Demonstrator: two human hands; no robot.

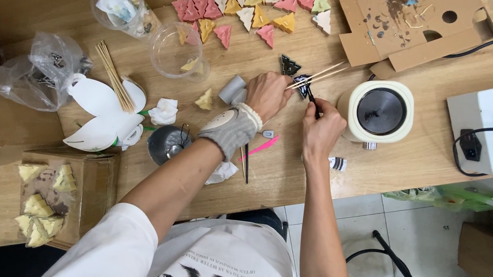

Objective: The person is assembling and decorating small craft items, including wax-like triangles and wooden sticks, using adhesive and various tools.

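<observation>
Skewers (321,75) are sticking out of your left hand (268,94), which is pinching them together with a small dark tree-shaped piece (301,86) right at the fingertips. Your right hand (322,128) is closing around a thin dark tool (313,100), its tip touching that piece just beside the left-hand pinch. My guess is the piece is going to be light but brittle, maybe a bit slick if the dark coat is wet, so you're better off gripping by the sticks than the painted faces. The sticks themselves look stiff and thin.

Just beyond the pinch, another dark tree piece (289,65) is lying flat on the wooden table (423,149). Right of your tool hand, a cream round pot (381,111) is sitting near, open top showing dark inside. Farther past the grip, a row of pink, yellow and white tree shapes (251,6) is spreading across the table. Off to the left of your wrist, a bundle of spare sticks (115,75) is resting on white paper petals (97,114), with clear plastic cups (179,50) nearby.
</observation>
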